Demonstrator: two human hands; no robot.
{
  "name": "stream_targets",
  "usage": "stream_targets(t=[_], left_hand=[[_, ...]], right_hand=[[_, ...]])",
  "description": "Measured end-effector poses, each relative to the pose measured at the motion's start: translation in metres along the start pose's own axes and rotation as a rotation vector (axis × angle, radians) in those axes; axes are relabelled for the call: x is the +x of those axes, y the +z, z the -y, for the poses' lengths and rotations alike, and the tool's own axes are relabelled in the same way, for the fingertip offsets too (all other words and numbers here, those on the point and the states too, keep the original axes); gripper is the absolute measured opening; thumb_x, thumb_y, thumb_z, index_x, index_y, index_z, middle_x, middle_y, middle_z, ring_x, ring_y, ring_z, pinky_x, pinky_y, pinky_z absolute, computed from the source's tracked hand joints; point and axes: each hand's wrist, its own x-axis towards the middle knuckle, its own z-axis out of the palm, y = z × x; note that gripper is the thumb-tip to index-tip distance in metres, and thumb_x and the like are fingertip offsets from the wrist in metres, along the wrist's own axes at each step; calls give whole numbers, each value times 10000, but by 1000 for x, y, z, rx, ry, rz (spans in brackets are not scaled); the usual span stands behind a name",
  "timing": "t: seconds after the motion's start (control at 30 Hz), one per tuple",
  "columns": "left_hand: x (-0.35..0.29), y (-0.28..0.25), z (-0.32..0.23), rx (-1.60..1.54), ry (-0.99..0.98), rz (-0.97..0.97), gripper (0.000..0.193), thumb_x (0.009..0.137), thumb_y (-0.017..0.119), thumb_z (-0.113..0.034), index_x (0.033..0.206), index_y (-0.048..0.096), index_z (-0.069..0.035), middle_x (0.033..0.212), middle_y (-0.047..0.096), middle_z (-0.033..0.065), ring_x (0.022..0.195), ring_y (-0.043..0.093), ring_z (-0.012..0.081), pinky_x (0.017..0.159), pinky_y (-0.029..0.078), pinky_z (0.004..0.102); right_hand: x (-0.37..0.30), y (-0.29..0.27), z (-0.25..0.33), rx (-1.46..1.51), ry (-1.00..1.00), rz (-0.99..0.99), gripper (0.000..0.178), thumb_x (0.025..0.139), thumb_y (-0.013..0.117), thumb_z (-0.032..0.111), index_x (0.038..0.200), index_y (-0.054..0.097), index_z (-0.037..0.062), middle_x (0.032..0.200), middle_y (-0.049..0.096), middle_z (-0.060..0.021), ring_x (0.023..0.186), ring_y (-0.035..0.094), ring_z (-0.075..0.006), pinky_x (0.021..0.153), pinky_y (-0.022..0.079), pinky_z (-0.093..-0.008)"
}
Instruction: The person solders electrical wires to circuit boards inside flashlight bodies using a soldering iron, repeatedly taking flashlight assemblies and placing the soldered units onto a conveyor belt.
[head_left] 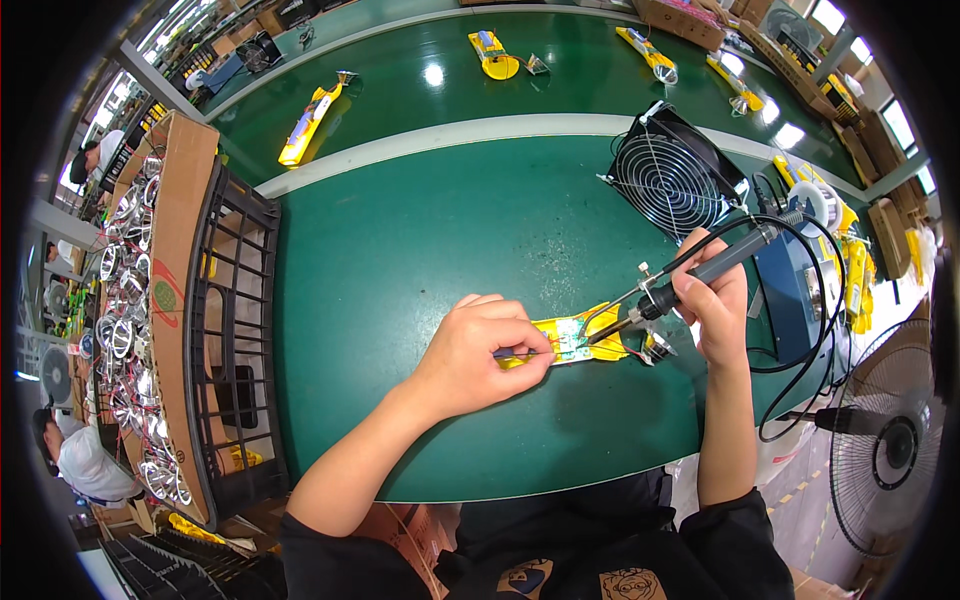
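On the green bench lies a yellow plastic housing (608, 322) with a small circuit board (570, 345) in it. My left hand (470, 350) rests over the housing's left end, thumb and fingertips pinched on a thin wire at the board's edge. My right hand (718, 310) grips a soldering iron (735, 257) with a thin metal feed tube along it. The iron slants down to the left, its tip at the board; exact contact is too small to tell. A silver lamp reflector (657, 347) sits by the housing's right end, joined by thin wires.
A black fan (670, 172) stands behind my right hand, near a blue soldering station (790, 290) and a solder reel (818, 207). Black cable loops hang right. On the left, a carton (185, 250) of reflectors adjoins a black crate (238, 340). Yellow housings (312, 125) lie along the far belt.
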Motion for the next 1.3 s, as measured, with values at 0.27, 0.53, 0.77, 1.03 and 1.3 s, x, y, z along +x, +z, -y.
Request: stream_targets(t=[0.27,0.53,0.77,1.03,1.3], left_hand=[[0,0,1,-13,7,-10,56,611,664,-80,642,617,-78,585,532,10,537,477,140,578,351,257],[1,-1,-1,-4,8,-3,63,611,669,-82,643,615,-78,592,535,9,555,489,136,576,348,256],[0,1,-1,21,50,-40,72,609,674,-88,669,635,-90,580,527,-1,550,485,132,582,345,262],[0,3,2,69,100,-68,62,592,669,-77,642,635,-95,559,511,-12,538,474,122,576,342,260],[10,-10,-10,14,3,-32,246,568,701,-167,774,603,-76,719,545,38,647,513,186,660,406,294]], right_hand=[[0,1,-1,-16,-12,-4,135,662,530,93,689,444,-8,637,407,-13,444,345,-34,388,260,-182],[1,-5,-1,81,-28,-134,198,668,551,169,724,432,21,576,409,4,414,342,-30,372,243,-168],[1,-8,-5,148,-25,-165,211,670,551,173,742,427,19,580,403,3,413,321,-27,373,232,-169],[5,-11,-7,216,-38,-197,196,688,546,151,767,426,18,585,396,17,414,302,-15,376,234,-166],[8,-14,-2,342,-94,-294,129,773,504,131,761,389,76,530,370,45,392,306,-3,351,202,-147]])
